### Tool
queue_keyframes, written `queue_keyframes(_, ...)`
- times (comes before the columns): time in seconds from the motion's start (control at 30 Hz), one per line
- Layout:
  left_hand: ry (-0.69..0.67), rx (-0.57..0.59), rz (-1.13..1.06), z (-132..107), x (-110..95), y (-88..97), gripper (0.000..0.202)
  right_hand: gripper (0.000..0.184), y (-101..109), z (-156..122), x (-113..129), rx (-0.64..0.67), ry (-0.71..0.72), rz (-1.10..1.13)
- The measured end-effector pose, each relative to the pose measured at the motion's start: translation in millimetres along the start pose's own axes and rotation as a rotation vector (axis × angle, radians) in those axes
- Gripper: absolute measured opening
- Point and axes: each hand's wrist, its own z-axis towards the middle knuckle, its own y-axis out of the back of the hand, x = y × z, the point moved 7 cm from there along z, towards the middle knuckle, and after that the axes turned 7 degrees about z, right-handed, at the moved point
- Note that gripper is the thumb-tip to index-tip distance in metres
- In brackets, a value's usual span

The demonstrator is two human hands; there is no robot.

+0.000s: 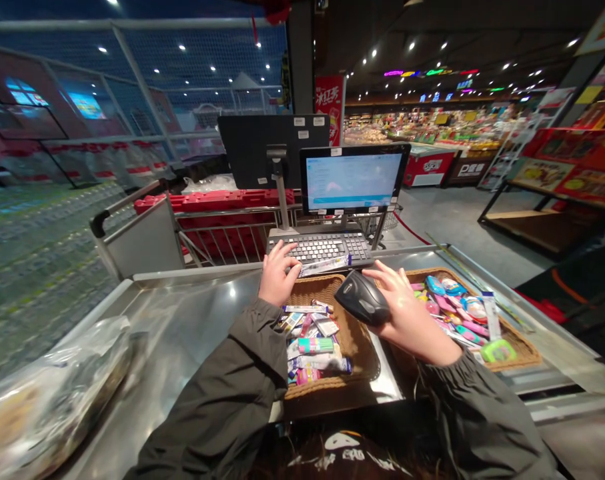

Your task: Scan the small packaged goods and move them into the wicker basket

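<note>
- Dark olive jacket sleeves (222, 393) fill the lower edge of the view, one running up to each wrist, above dark cloth with a white print (342, 443).
- Glossy black handheld barcode scanner (361, 298): rounded and curved, its nose pointing down and toward the left, held just above the gap between two baskets.
- Right hand (407, 310) lies over the scanner from behind, wrist low and arm reaching forward. Its fingers (385, 275) are curved firmly across the scanner's top, holding it against the palm.
- Left hand (278, 273) sits at the front edge of a black keyboard (327, 247), its fingers bent forward. Their tips touch the end of a slim white-and-blue packet (325, 265), but whether they grip it I cannot tell.
- That packet lies across the keyboard's front edge, between the two hands.
- Woven brown wicker baskets (355, 337) stand side by side on the stainless steel counter (192, 333), both heaped with small, colourful packaged goods (309, 347).
- Clear plastic bag (47, 400) lies at the counter's left edge.
- Beyond the keyboard stands a lit flat-screen monitor (352, 180), with a larger black screen back (267, 150) beside it.
</note>
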Motion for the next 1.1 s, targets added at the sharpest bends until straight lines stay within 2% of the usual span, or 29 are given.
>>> queue_keyframes(0.17,0.048,0.074,0.035,-7,13,-22.1,0.018,0.045,-1,-4,-6,0.002,-0.042,-0.013)
queue_keyframes(0.33,0.114,0.204,0.097,-21,33,-52.7,0.018,0.043,-3,-7,-9,0.022,-0.058,-0.022)
queue_keyframes(0.6,0.203,0.52,0.283,-53,66,-108.1,0.02,0.041,-7,-5,-12,0.009,-0.054,0.007)
queue_keyframes(0.7,0.235,0.553,0.342,-62,76,-120.4,0.022,0.043,-7,-4,-12,0.012,-0.054,0.015)
queue_keyframes(0.8,0.24,0.566,0.406,-66,81,-123.7,0.02,0.044,-5,-4,-14,0.013,-0.056,0.017)
queue_keyframes(0.87,0.215,0.56,0.433,-64,77,-119.6,0.016,0.046,-2,-5,-16,0.005,-0.056,0.015)
queue_keyframes(0.93,0.149,0.54,0.439,-58,64,-111.7,0.015,0.048,3,-9,-21,-0.012,-0.054,0.006)
queue_keyframes(1.1,-0.088,0.436,0.351,-34,-1,-87.7,0.015,0.045,35,-30,-40,-0.088,-0.102,-0.027)
